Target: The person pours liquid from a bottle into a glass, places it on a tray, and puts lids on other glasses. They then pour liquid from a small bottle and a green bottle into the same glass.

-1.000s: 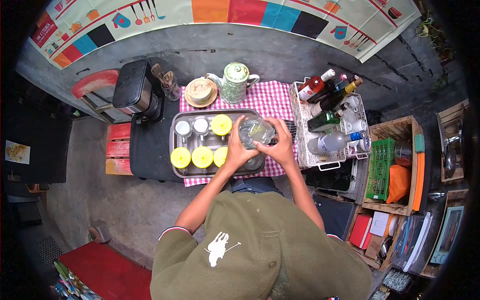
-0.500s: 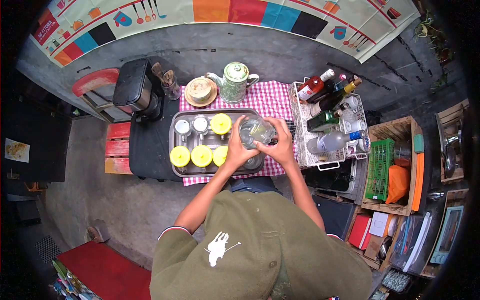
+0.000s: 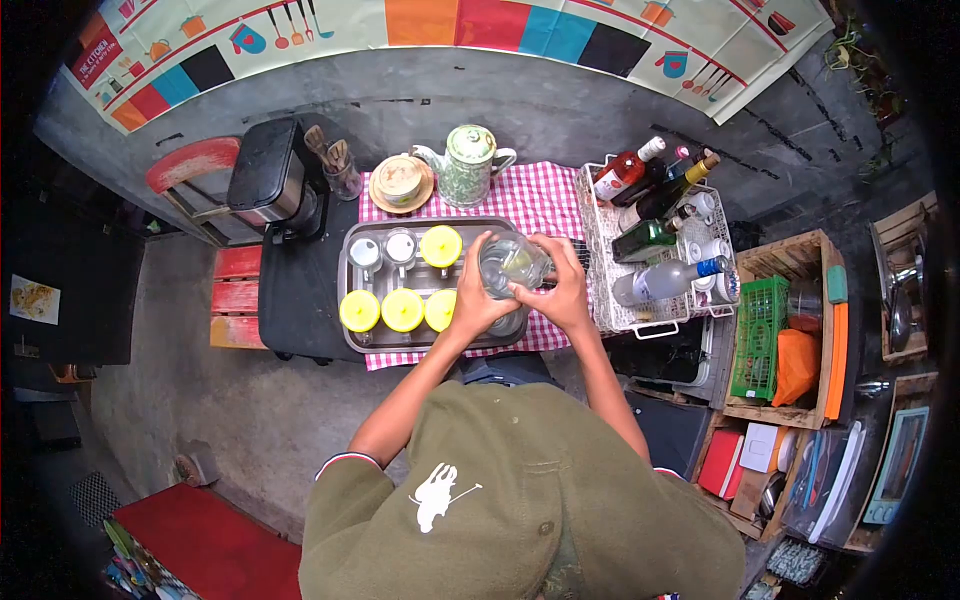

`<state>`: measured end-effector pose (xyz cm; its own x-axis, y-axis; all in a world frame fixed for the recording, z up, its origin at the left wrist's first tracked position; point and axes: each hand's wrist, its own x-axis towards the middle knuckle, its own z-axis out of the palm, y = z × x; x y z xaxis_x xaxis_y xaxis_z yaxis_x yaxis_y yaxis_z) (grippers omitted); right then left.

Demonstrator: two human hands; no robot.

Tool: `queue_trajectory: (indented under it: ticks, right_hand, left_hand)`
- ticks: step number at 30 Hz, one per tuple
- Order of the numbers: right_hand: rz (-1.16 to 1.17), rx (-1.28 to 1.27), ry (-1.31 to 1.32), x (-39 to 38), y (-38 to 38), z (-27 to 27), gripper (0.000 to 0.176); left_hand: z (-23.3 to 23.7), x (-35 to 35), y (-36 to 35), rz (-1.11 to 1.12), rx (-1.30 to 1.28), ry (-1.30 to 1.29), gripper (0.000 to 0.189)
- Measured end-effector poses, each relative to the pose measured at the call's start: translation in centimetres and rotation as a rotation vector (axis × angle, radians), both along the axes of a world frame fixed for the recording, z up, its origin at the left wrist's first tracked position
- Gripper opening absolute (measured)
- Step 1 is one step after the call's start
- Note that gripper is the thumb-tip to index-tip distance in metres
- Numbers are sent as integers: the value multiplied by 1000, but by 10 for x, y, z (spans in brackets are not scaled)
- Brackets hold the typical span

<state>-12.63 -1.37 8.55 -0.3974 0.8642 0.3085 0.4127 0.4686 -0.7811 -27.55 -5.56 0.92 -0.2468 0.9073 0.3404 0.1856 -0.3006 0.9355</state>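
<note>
Over the right end of the brown tray (image 3: 352, 283), both my hands are closed around a clear glass (image 3: 508, 266). My left hand (image 3: 480, 297) grips its left side and my right hand (image 3: 563, 285) its right side, with the thumbs near its lower edge. In the tray stand mugs with yellow lids (image 3: 403, 311), one of them partly behind my left hand. Two clear glass mugs with white contents (image 3: 401, 248) are at the tray's back left. Beneath my hands, more clear glass (image 3: 509, 325) shows at the tray's front right, partly covered.
Behind the tray are a green speckled kettle (image 3: 469, 165) and a cup on a saucer (image 3: 400, 184). A white wire basket (image 3: 657, 319) with several bottles stands on the right. At left are a black appliance (image 3: 268, 170) and a jar of wooden utensils (image 3: 343, 180).
The clear glass has turned slightly between my hands. Both hands stay in nearly the same place and keep their grip.
</note>
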Motion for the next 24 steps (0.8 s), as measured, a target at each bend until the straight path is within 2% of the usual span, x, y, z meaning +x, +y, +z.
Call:
queue_trajectory:
  ticks: [24]
  right_hand:
    - [7, -11, 45, 17, -13, -7, 66]
  left_hand:
    - [-6, 13, -10, -27, 16, -3, 105]
